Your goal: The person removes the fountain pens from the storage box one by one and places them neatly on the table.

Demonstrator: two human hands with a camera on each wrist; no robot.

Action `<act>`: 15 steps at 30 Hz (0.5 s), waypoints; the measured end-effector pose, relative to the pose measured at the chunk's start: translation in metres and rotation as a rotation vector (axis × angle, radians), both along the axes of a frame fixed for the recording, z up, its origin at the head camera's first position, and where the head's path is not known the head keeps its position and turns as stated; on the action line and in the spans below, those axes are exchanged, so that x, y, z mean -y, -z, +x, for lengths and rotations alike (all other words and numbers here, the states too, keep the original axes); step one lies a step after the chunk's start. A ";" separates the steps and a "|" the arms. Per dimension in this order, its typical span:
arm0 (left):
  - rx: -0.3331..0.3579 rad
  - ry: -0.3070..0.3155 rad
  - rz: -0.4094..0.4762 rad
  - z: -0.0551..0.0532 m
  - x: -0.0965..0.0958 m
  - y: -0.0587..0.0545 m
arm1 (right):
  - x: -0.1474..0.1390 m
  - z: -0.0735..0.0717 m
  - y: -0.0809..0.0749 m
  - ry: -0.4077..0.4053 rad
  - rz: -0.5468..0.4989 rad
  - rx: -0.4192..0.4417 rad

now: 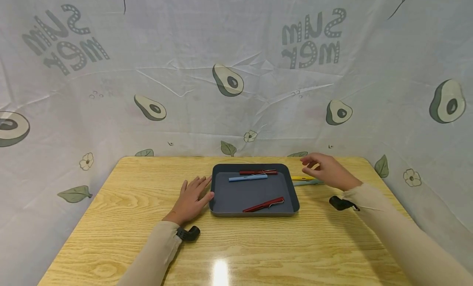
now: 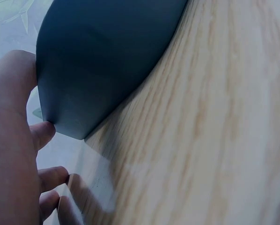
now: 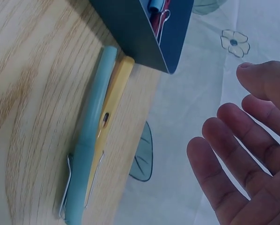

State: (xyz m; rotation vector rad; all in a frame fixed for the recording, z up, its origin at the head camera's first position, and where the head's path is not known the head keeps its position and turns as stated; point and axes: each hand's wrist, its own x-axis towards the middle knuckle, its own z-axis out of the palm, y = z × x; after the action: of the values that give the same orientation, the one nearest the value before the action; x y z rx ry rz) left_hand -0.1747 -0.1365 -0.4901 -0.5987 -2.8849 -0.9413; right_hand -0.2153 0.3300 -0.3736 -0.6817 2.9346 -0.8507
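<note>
My left hand lies at the left side of a dark grey tray, thumb and fingertips at its wall, fingers fairly straight. In the left wrist view the tray's outer wall rises beside the thumb. Inside the tray are a light blue pen, a red pen behind it and another red pen near the front. Over the table right of the tray, my right hand hovers with loosely bent fingers and holds nothing. Close by it, a teal pen and a yellow pen lie side by side.
The wooden table carries everything. Behind its far edge hangs a pale cloth printed with avocados and leaves. Each wrist wears a black strap-on device, such as the left one.
</note>
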 end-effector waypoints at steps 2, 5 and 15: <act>-0.001 -0.001 0.006 0.000 0.000 0.000 | 0.003 0.000 0.000 -0.006 0.001 0.003; 0.008 -0.004 0.007 -0.001 0.001 0.001 | 0.008 0.000 0.000 -0.017 0.001 0.011; 0.015 0.004 0.011 0.000 0.002 0.002 | 0.027 -0.001 0.000 -0.043 -0.002 0.021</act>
State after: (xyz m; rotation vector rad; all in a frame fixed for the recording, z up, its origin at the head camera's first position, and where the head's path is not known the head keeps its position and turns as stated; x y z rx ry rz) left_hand -0.1750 -0.1388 -0.4916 -0.5993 -2.8912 -0.9654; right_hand -0.2164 0.3027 -0.3732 -0.7282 2.8897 -0.8524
